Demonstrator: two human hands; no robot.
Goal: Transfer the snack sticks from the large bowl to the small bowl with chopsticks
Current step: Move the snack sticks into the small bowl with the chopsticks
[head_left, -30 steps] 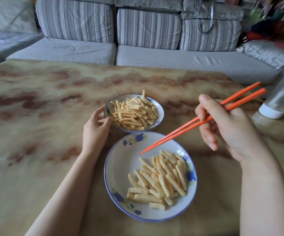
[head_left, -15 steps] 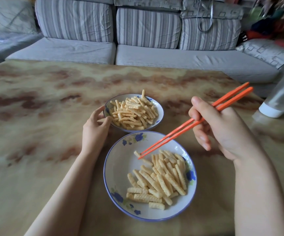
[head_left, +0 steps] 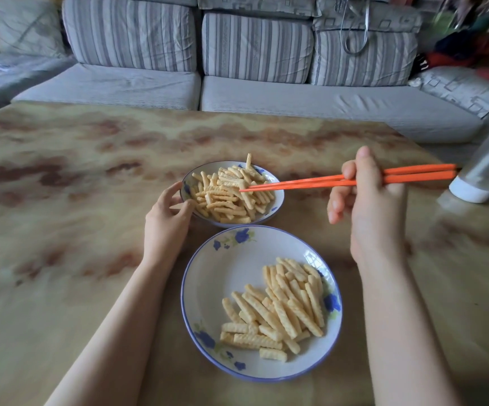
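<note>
The large bowl (head_left: 216, 276), white with blue flowers, sits near me and holds a heap of ridged yellow snack sticks (head_left: 281, 309) on its right side. Behind it, the small bowl (head_left: 278, 200) is piled with more snack sticks (head_left: 231, 194). My left hand (head_left: 165, 218) holds the small bowl's left rim with thumb and fingers. My right hand (head_left: 366, 200) grips orange chopsticks (head_left: 310, 183), which lie nearly level with their tips over the small bowl's pile. Whether a stick sits between the tips is unclear.
The bowls stand on a tan, brown-mottled table (head_left: 61, 230). A translucent bottle with a white cap (head_left: 483, 174) stands at the right edge, close to the chopsticks' back ends. A grey striped sofa (head_left: 255, 54) runs behind the table.
My right hand swung the chopsticks from the large bowl, where their tips met a stick, up and back over the small bowl. The left hand stayed on the small bowl's rim.
</note>
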